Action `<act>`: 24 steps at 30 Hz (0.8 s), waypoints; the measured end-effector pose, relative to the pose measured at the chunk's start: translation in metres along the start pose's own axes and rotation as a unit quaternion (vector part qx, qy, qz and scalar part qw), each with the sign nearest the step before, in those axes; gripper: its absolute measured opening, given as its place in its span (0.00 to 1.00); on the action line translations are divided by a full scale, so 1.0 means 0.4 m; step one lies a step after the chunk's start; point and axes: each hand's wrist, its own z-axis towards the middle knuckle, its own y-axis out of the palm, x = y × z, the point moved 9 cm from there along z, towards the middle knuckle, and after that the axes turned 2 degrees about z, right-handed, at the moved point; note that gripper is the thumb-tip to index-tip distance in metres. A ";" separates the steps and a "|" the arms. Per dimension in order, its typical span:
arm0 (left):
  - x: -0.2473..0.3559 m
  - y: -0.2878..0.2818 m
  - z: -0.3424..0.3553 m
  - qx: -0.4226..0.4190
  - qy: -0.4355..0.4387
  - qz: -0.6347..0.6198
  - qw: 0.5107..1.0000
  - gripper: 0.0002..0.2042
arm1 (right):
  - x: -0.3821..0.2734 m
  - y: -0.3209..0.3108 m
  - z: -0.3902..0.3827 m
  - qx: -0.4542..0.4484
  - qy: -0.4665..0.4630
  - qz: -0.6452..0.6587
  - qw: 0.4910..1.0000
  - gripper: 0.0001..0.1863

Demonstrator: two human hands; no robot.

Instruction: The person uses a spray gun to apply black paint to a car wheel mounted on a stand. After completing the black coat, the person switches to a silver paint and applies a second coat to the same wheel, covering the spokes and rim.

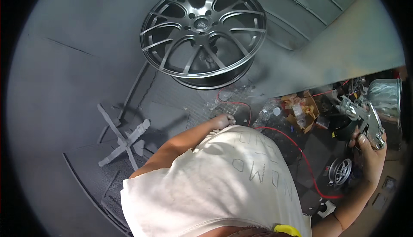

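**Overhead: spray gun held aside, wheel mounted in the booth**

Head view only. Overhead, a dark grey alloy wheel (203,33) is seen raised off the ground with its spoked face turned up and outward; the support beneath it is hidden, apart from a second rim edge just below. The booth walls and floor (64,78) are coated in grey overspray, and a cross-shaped stand (122,139) lies on the floor to the left, equally coated.

The right hand (369,151) is closed around the grip of a chrome spray gun (363,114), held out to the right and well apart from the wheel; a metal cup (384,94) sits on top of the gun. The left hand (223,121) is pressed against the white shirt (223,181) at the waist; whether anything is held in it cannot be told, as the fingers are curled out of sight.

A red hose (301,151) is trailed across the floor near the feet, past a box of clutter (301,110) and a smaller silver wheel (340,171).

Risks, as judged:
- The hose could be stepped on or snagged, and the gun jerked.
- A tilted gun could let the cup slop or drip.
- Loose overspray dust from the floor could be lifted onto the wheel's finish.
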 end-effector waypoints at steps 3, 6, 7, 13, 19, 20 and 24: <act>-0.064 -0.036 -0.029 0.000 -0.021 -0.117 0.993 0.08 | -0.045 0.043 -0.029 -0.006 0.035 -0.041 0.999 0.29; -0.107 -0.086 -0.031 0.042 0.002 -0.195 0.980 0.08 | -0.072 0.115 -0.010 -0.033 0.014 -0.039 0.999 0.36; -0.104 -0.097 -0.026 0.056 0.020 -0.197 0.979 0.08 | -0.081 0.128 -0.007 -0.031 0.025 -0.051 0.998 0.39; 0.012 -0.155 -0.048 0.093 -0.059 -0.420 0.901 0.09 | -0.144 0.269 -0.014 -0.110 0.009 -0.022 0.994 0.39; 0.075 -0.300 -0.086 0.262 0.039 -0.647 0.715 0.17 | -0.234 0.467 0.051 -0.178 -0.038 -0.003 0.983 0.40; 0.066 -0.307 -0.089 0.262 0.028 -0.651 0.712 0.17 | -0.253 0.501 0.061 -0.179 -0.038 -0.007 0.983 0.40; 0.052 -0.316 -0.115 0.266 0.010 -0.656 0.706 0.16 | -0.319 0.629 0.158 -0.215 -0.050 -0.036 0.975 0.29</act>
